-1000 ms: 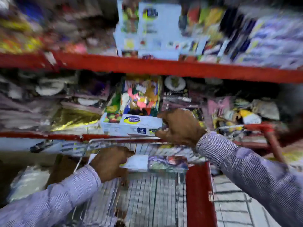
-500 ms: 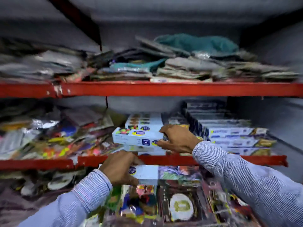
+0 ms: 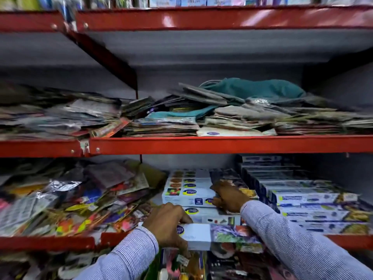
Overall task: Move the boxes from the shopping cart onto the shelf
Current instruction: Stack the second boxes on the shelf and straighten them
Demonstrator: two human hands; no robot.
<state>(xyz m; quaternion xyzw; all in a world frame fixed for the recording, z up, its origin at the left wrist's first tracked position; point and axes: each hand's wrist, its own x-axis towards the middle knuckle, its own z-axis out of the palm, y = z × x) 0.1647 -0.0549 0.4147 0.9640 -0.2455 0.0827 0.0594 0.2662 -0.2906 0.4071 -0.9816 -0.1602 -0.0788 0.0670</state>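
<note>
Placement is the step in hand: the right hand [image 3: 230,198] rests with fingers curled on the top box [image 3: 188,196] of the stack on the shelf [image 3: 222,144], while the left hand [image 3: 167,225] grips a second box [image 3: 203,235] at the shelf's front edge, fingers over its top and thumb below. Next, I judge, this box must be lifted and slid squarely onto the stack, beside the loose packets [image 3: 90,199].

Boxes [image 3: 189,191] on shelf [image 3: 222,144] (packets [image 3: 70,199] leftward)

Dim store light, glare on red shelf rail [image 3: 201,19], blurred, warped edges
</note>
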